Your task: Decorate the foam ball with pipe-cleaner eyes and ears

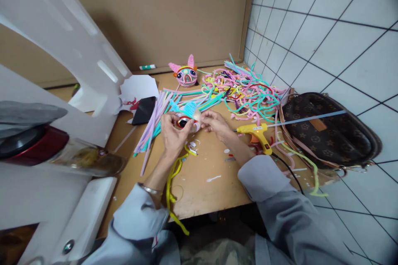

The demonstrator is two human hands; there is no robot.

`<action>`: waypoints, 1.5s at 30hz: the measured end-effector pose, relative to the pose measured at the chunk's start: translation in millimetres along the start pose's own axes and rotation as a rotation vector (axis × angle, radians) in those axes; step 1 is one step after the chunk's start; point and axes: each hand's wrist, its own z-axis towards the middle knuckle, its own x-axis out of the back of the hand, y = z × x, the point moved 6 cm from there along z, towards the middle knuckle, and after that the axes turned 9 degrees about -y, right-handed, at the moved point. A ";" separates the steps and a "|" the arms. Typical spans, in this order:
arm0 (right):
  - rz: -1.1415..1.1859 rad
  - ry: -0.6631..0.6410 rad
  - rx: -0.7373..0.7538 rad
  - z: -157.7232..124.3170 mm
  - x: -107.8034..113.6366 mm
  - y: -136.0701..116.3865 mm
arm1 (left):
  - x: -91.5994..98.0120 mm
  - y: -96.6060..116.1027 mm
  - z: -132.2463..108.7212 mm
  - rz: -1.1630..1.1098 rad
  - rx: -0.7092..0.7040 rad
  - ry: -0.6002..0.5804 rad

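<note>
Both my hands hold a small pipe-cleaner craft piece (184, 122) with a red and black eye and a blue fuzzy top, just above the wooden table (202, 186). My left hand (172, 132) wraps around its left side, fingers closed on it. On the other side my right hand (216, 123) pinches its pale fluffy end. A yellow pipe cleaner (173, 182) trails from under my left wrist toward the table's front edge.
A finished pink pipe-cleaner head (185, 74) stands at the back. Loose pipe cleaners (245, 91) pile up at the back right. A yellow glue gun (256, 132), a brown patterned handbag (329, 132), a black phone (143, 110) and white paper (138, 88) lie around. Tiled wall on the right.
</note>
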 end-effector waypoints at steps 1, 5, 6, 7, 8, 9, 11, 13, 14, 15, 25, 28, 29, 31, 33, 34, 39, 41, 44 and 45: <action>-0.002 0.011 -0.001 0.3 0.4 0.2 | -0.2 -0.7 0.3 -0.001 -0.006 0.002; -0.040 0.043 0.019 -1.4 -0.9 -0.4 | -0.5 -1.0 1.1 -0.008 -0.027 0.006; -0.049 0.045 0.029 -2.2 -1.5 -0.8 | -0.2 -0.8 1.2 -0.012 -0.031 0.012; -0.057 0.047 0.037 -2.7 -1.9 -1.0 | -0.1 -0.6 1.2 -0.016 -0.035 0.016; -0.065 0.048 0.044 -2.8 -2.2 -1.1 | 0.0 -0.5 1.3 -0.020 -0.038 0.017; -0.073 0.050 0.047 -2.4 -2.2 -0.8 | 0.0 -0.5 1.3 -0.021 -0.039 0.015; -0.092 0.057 0.045 -0.1 -1.9 0.3 | -0.5 -1.0 1.5 -0.016 -0.037 0.002; -0.129 0.063 0.050 2.1 -1.2 0.1 | -0.7 -1.6 1.6 -0.006 -0.035 -0.010; -0.167 0.074 0.067 1.5 -0.3 -1.6 | -0.9 -1.9 1.7 0.000 -0.036 -0.016; -0.226 0.094 0.094 -1.2 1.1 -4.8 | -0.5 -2.1 1.8 0.001 -0.038 -0.011; -1.441 0.675 -0.057 -149.2 49.7 -44.6 | -1.4 -5.1 4.3 -0.019 -0.007 -0.005; -1.514 0.762 -0.338 -166.0 81.9 -34.8 | -2.7 -5.4 4.6 -0.019 0.001 -0.019; -1.507 0.731 -0.379 -163.8 89.1 -29.9 | -2.5 -5.3 4.7 -0.018 0.003 -0.017; -1.479 0.691 -0.413 -155.8 99.5 -22.5 | -1.6 -5.4 5.0 -0.017 0.009 -0.011; -1.433 0.700 -0.432 -149.5 106.2 -19.1 | -0.5 -6.0 5.5 -0.021 0.022 -0.007; -1.397 0.709 -0.439 -148.2 108.1 -18.4 | 0.0 -6.5 5.7 -0.025 0.029 -0.006; -1.267 0.841 -0.367 -160.0 99.0 -27.8 | -0.7 -11.0 6.9 -0.055 0.074 -0.005; -1.217 0.892 -0.286 -163.3 87.1 -33.5 | -1.4 -13.0 7.1 -0.059 0.088 -0.003; -1.114 0.860 -0.108 -150.3 62.6 -39.7 | -1.2 -15.1 6.7 -0.071 0.088 -0.003; -1.079 0.850 -0.063 -142.4 54.9 -41.0 | -0.9 -15.7 6.6 -0.075 0.085 -0.004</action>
